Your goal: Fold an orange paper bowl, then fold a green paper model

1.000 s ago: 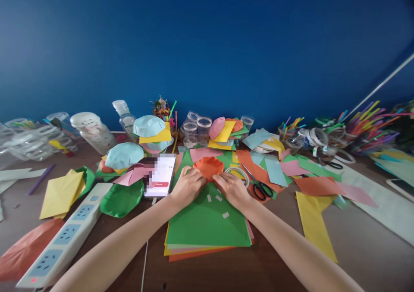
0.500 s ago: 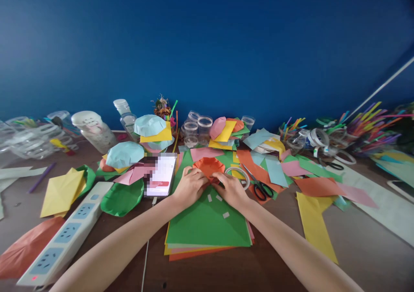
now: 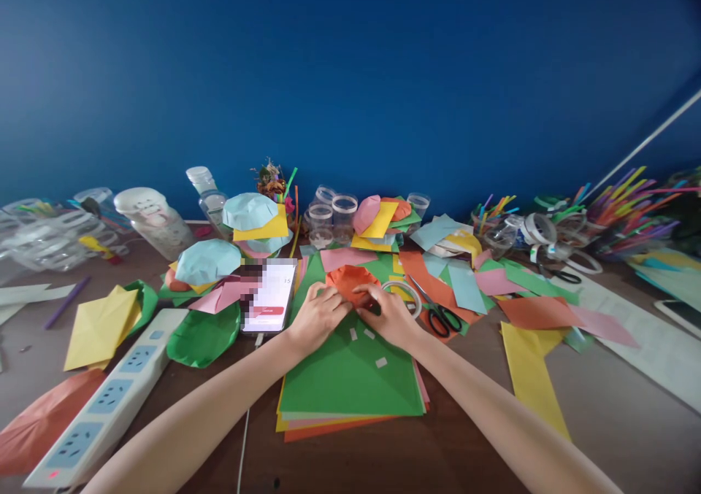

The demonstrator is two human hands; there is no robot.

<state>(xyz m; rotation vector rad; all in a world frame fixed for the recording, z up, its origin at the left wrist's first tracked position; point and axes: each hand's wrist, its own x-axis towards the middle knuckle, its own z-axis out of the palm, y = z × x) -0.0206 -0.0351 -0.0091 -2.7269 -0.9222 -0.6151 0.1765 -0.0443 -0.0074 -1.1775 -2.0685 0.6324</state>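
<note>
Between my two hands is an orange folded paper dish (image 3: 352,279), over the far part of a stack of coloured paper with a green sheet (image 3: 350,384) on top. My left hand (image 3: 319,317) has its fingers closed on the dish's near left edge. At the near right edge, the bent fingers of my right hand (image 3: 390,316) pinch the orange paper; the fingertips are partly hidden. Small white tape pieces (image 3: 381,363) lie on the green sheet just below the hands. A tape roll (image 3: 408,297) and black-handled scissors (image 3: 441,315) are right of my right hand.
Left of the stack lie a lit phone (image 3: 268,297), a green paper dish (image 3: 204,337) and a white power strip (image 3: 104,403). Clear cups (image 3: 344,217) stand by the blue wall. Paper scraps (image 3: 537,313) cover the right side, with bundled coloured sticks (image 3: 638,209) behind.
My right hand's fingers have shifted slightly up and inward over the orange dish's near edge. My left hand stays on its side. The whole view has moved a little.
</note>
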